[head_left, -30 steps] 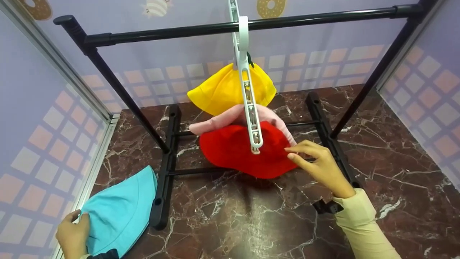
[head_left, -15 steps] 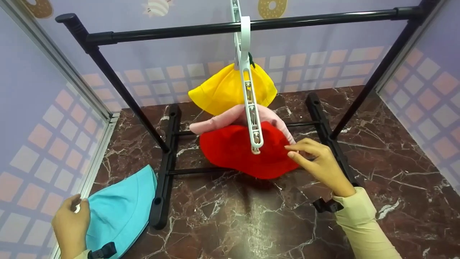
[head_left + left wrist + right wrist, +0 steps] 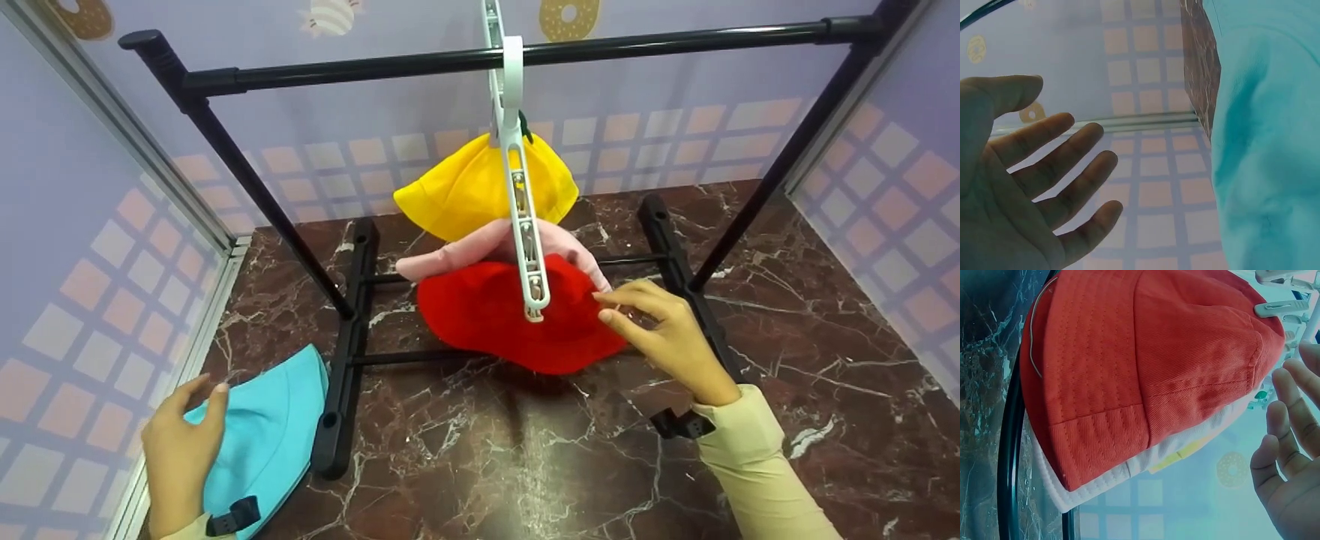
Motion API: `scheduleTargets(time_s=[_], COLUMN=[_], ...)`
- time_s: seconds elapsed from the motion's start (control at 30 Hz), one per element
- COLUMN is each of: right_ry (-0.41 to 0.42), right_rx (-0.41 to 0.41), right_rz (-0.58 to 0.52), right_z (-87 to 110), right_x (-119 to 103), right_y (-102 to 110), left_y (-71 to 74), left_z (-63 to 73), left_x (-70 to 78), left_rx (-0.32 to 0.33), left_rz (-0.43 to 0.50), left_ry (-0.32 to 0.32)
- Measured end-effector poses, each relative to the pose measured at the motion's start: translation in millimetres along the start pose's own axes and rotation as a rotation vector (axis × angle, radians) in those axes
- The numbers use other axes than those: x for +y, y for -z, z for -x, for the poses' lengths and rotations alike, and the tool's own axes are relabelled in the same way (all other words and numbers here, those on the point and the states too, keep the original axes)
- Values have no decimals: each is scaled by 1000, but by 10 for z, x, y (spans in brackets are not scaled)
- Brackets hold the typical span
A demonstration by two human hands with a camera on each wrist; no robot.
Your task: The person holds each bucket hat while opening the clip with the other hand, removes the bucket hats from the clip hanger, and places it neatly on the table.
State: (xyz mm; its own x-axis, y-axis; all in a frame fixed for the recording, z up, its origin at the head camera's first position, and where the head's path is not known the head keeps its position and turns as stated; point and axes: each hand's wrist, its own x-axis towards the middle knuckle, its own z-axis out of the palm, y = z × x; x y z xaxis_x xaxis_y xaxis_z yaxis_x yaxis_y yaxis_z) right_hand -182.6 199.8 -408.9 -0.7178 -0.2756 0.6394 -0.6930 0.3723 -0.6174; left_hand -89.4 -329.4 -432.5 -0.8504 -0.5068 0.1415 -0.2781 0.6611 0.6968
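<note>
A light-blue bucket hat (image 3: 266,420) lies at lower left beside the rack's foot. My left hand (image 3: 180,450) is over its left side in the head view; the left wrist view shows loosely spread fingers apart from the cloth. From a white clip hanger (image 3: 529,247) hang a red bucket hat (image 3: 480,311) in front, a pink hat (image 3: 465,251) behind it and a yellow hat (image 3: 457,191) farthest back. Beside the red hat's right side is my right hand (image 3: 667,337), loosely bent and holding nothing. A clip (image 3: 1280,308) grips the red hat's top.
A black rack (image 3: 360,69) carries the hanger on its top bar. Its feet and crossbars stand on a dark marble-patterned surface (image 3: 450,465). Patterned walls (image 3: 82,315) enclose the left, back and right sides.
My left hand has let go of the blue hat and moved up and slightly right, its fingers spreading. The right hand has barely shifted; the hanging hats stay as they were.
</note>
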Motion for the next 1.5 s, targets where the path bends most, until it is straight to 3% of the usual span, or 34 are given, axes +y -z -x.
scheduleTargets(time_s=[0.13,0.4,0.73,0.9,1.13,1.5], right_ry=[-3,-25,-18,-15,16,24], right_rx=[10,25,40,38,38,23], right_rz=[-3,-10,-27,-32,-29,-28], right_z=[-30,-82,-178,-213,-272,-380], right_x=[-21,-54,-109,-139,-153,-164], right_y=[-9,1,-20,-42,-56,-96], left_y=[-105,-254,-541,-671,-820,-963], left_z=[27,122,174,207,210,219], left_x=[122,414,839,1002,1190,1544], left_rx=[37,15,1,-41,-38,-145], left_rz=[33,45,173,194,246,253], left_ry=[-127,-316,-573,-625,-732,-791])
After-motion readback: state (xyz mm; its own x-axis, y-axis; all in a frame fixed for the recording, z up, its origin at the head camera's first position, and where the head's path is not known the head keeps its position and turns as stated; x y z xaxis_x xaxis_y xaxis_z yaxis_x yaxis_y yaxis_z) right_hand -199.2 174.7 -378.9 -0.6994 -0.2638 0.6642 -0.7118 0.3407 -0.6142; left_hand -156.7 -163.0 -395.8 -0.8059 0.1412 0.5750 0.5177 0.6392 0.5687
